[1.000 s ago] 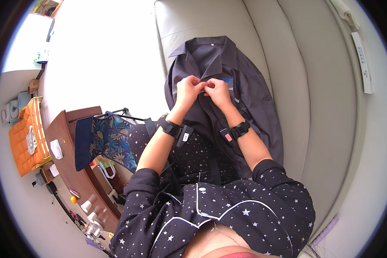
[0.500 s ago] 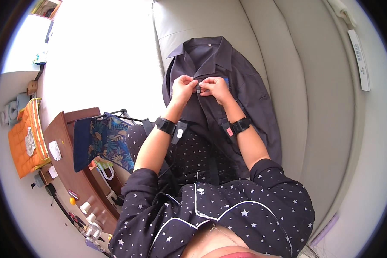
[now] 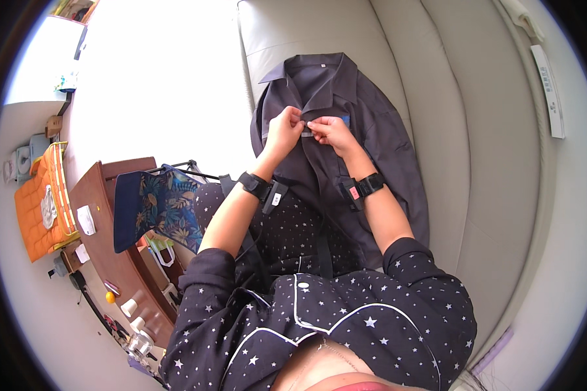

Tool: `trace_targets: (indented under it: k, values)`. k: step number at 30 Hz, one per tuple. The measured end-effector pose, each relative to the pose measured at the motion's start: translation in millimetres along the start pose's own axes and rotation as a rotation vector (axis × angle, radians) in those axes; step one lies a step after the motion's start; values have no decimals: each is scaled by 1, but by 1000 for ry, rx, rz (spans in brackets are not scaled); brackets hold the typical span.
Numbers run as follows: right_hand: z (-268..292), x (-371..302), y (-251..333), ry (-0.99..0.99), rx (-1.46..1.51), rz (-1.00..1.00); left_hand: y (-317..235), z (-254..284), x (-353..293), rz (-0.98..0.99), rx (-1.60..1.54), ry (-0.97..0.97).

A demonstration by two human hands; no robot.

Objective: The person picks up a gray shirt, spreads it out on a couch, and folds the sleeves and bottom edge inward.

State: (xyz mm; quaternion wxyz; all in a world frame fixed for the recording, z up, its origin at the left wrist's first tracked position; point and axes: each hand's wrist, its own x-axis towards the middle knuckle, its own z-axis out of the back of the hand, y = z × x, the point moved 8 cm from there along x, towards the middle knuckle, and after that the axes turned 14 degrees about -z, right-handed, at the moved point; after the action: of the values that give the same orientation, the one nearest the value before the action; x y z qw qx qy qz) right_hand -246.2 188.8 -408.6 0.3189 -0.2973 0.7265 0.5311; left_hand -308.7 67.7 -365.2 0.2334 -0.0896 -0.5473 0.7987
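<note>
Now, left hand: the hand (image 3: pixel 285 130) is narrow, thumb and fingers brought together; it pinches the front edge of the jacket (image 3: pixel 319 171), just below the neck opening.
Right hand: this hand (image 3: pixel 332 133) is also narrow; its thumb and forefinger pinch at the same front edge, just beside the left fingertips. Whether a button is between the fingers, I cannot tell; it is too small.
Jacket: dark grey, it lies spread with its front up on the sofa (image 3: pixel 437 111), and its collar (image 3: pixel 340 88) points away from the person.
Patch: a blue patch (image 3: pixel 346 120) is on the jacket's chest, close to the right hand.
Straps: a black strap (image 3: pixel 254 186) is on the left wrist, and another black strap (image 3: pixel 370 185) is on the right wrist, over the jacket.
Clothes: dark trousers (image 3: pixel 287 228) with white stars are at the lower left of the jacket; the shirt (image 3: pixel 398 322) with stars is below it.
Chair: the leaf-patterned chair (image 3: pixel 166 202) is left of the jacket.
Desk: the brown desk (image 3: pixel 111 218) is farther left of the jacket, beyond the chair.
Cushion: the orange cushion (image 3: pixel 36 212) is well apart from the jacket, at far left.
Box: a long white box (image 3: pixel 546 91) is right of the jacket, beyond the sofa.
</note>
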Motion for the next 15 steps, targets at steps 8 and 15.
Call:
trace_targets:
  k: [8, 15]
  values:
    - [-5, -17, -16, -266, -371, 199, 33, -4, -27, 223, -352, 78]
    - [-9, -44, -33, -452, -1004, 157, 28, -15, -52, 343, -331, 244]
